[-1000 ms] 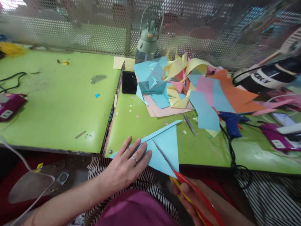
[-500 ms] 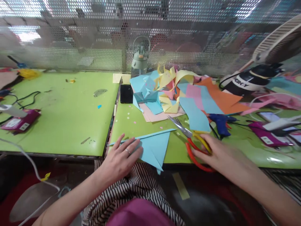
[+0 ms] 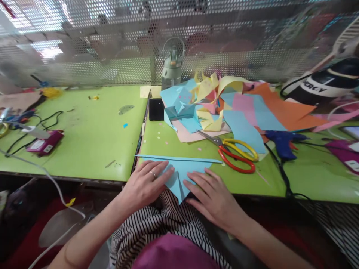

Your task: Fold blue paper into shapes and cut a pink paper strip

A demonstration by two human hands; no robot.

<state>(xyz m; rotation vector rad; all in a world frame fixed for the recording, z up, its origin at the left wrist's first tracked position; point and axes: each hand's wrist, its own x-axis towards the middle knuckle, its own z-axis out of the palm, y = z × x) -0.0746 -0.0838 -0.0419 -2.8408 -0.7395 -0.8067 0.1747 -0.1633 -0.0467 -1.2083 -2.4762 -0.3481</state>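
Note:
A folded blue paper triangle (image 3: 176,175) lies at the front edge of the green table, its point hanging over the edge toward me. Along its far side runs a narrow folded strip. My left hand (image 3: 147,181), with a ring on one finger, rests flat on the paper's left part, fingers spread. On the right part my right hand (image 3: 210,192) lies with its fingers apart, touching the paper and holding nothing. Beyond it, scissors (image 3: 220,142) with one red and one yellow handle lie on the table, blades pointing to the far left.
Coloured paper sheets (image 3: 246,112) and folded paper pieces heap up behind the scissors. A phone (image 3: 156,109) and a water bottle (image 3: 171,71) stand near the mesh screen. To the right are a blue glue gun (image 3: 283,144) and a black bottle (image 3: 327,87); a purple power strip (image 3: 46,144) lies left.
My right hand has let go of the scissors, which now lie on the table, and has moved left onto the blue paper. The paper has turned so its long edge is nearly level.

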